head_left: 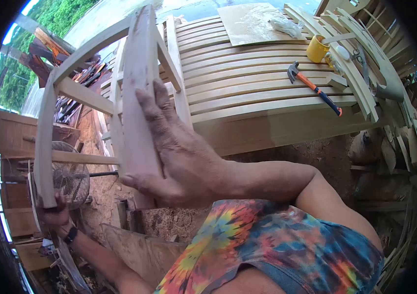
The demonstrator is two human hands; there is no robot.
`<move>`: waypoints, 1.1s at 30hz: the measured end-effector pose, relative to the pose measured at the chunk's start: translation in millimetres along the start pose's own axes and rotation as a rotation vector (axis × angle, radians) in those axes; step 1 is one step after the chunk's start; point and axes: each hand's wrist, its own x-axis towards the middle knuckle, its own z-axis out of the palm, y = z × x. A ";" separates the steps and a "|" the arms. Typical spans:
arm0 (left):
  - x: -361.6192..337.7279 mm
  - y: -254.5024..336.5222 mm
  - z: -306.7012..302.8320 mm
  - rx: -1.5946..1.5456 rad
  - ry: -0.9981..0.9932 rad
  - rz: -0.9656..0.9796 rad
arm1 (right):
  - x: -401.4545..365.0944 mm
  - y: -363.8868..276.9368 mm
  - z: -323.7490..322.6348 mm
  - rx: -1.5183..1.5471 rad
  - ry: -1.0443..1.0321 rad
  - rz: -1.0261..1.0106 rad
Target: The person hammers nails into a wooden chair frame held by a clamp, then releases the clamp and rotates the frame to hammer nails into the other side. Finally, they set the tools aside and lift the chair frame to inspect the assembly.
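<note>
A pale wooden chair frame (pixel 47 127), with curved legs and crossbars, stands tilted at the left of the head view. My right hand (pixel 184 152) grips its wide board (pixel 137 63); the thumb lies across the near part and the fingers reach up along the face and edge. Low at the left, my left hand (pixel 57 211), with a dark band at the wrist, is closed around the lower end of the frame's outer leg. Some of its fingers are hidden by the wood.
A slatted wooden bench (pixel 247 73) carries a claw hammer (pixel 313 88), a yellow mug (pixel 317 48), a flat board (pixel 252 22) and a crumpled plastic bag (pixel 286 27). Long wooden strips (pixel 365 93) lie along its right side. A fan (pixel 71 176) stands behind the frame.
</note>
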 end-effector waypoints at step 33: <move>-107.2 -47.9 350.3 1.706 -0.214 0.746 | -206.4 247.4 -191.3 0.304 0.373 0.769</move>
